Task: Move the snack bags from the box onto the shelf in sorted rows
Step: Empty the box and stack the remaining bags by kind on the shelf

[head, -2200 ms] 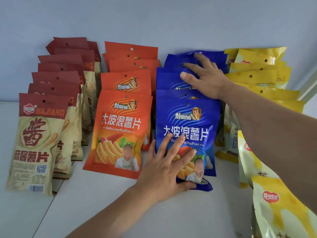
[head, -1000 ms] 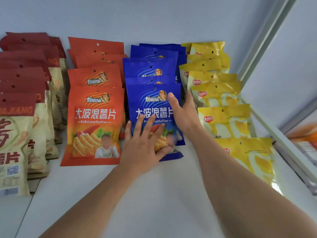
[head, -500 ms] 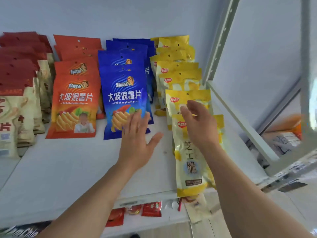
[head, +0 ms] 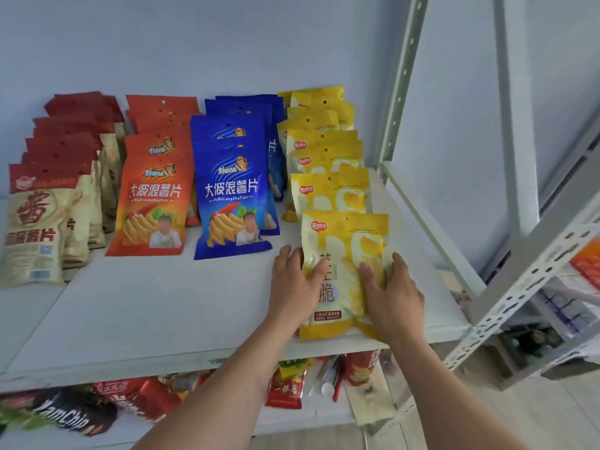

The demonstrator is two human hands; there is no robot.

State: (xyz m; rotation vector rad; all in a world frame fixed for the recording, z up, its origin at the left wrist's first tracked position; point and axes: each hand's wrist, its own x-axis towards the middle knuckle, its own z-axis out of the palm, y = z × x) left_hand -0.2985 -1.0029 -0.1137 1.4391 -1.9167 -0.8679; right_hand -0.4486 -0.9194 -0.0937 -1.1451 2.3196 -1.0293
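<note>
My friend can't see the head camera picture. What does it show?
Two hands, left hand and right hand, press on the front yellow snack bag on a white shelf. Behind stand tan, orange, blue and yellow bag rows.

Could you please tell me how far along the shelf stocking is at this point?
Four sorted rows already lie on the shelf: beige, orange, blue and yellow. In hand: the left hand and right hand flank the front yellow bag, apparently squaring it up. The box is out of view, so what remains is unclear.
</note>
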